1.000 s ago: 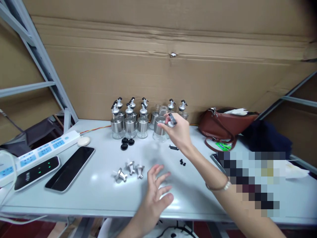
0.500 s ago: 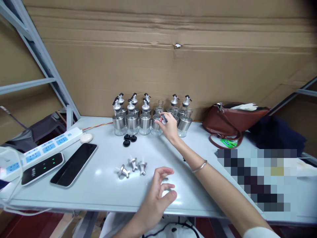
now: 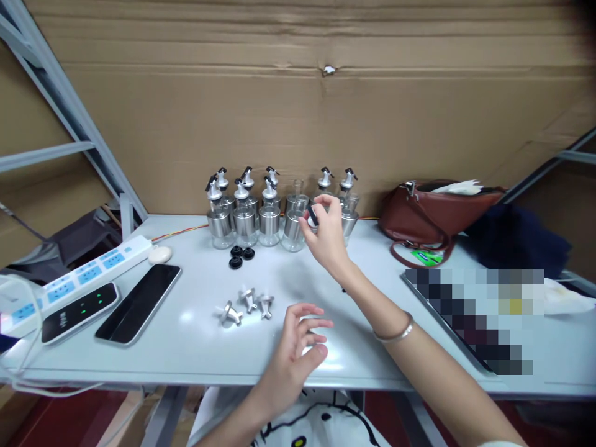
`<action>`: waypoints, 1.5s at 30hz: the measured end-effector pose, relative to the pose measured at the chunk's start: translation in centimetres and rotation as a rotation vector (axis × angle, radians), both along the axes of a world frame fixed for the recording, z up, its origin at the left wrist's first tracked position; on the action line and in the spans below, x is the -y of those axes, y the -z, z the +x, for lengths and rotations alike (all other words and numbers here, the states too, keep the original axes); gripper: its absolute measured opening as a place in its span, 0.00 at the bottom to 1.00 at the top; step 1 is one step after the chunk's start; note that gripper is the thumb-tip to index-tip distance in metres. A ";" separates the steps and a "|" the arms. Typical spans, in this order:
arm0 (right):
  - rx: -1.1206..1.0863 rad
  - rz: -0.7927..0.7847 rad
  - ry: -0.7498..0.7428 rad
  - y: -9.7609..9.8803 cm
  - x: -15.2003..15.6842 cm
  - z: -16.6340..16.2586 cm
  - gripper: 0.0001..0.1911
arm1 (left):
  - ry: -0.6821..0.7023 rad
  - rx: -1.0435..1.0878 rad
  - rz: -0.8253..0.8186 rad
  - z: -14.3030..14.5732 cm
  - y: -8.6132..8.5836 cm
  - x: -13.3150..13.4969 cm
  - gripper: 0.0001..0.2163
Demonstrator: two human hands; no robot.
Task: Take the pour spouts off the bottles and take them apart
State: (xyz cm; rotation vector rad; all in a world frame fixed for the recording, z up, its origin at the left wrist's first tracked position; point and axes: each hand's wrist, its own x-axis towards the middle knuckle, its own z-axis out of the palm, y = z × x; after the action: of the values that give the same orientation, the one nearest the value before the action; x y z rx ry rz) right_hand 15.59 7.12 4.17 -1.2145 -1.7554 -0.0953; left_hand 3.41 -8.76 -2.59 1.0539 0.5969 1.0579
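Note:
My right hand (image 3: 329, 239) pinches a pourer spout (image 3: 312, 216) with a black lever and a silvery body, partly hidden by the fingers. Just left of it stands a glass bottle (image 3: 293, 231) with a metal sleeve and a bare neck. Similar bottles (image 3: 244, 225) stand beside and behind it in two rows, several topped with silver pourers that have black levers. Over the front of the table hovers my left hand (image 3: 295, 357), fingers apart and holding nothing. Several silver spouts (image 3: 249, 300) lie left of it, and black stoppers (image 3: 236, 262) sit behind those.
On the left are a phone (image 3: 139, 304), a small device with green lights (image 3: 81, 312), a white power strip (image 3: 100, 270) and a round white object (image 3: 160, 254). A brown bag (image 3: 433, 217) and a dark cloth (image 3: 516, 242) lie at the right. Cardboard (image 3: 209, 112) stands behind.
My right hand has drawn back slightly toward me and right from the bare-necked bottle, keeping the pourer spout. My left hand stays about where it was, fingers a little more spread.

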 end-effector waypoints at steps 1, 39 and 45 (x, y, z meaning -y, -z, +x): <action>0.042 -0.029 0.007 -0.1 0.4 0.0 0.02 | 0.002 -0.004 0.002 0.0 0.0 0.0 0.19; -0.478 -0.470 -0.377 4.1 14.4 -0.7 0.17 | -0.348 0.280 -0.350 0.8 -0.6 -0.3 0.28; -0.402 -0.350 -0.386 5.2 14.5 -0.7 0.22 | -0.292 0.121 -0.378 0.6 -0.6 0.0 0.32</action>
State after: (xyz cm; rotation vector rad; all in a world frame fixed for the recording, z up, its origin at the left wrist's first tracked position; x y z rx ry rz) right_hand 14.86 -7.41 -1.05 -1.0201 -1.6480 0.6631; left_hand 4.01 -8.75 -1.99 0.5793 0.8314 1.1939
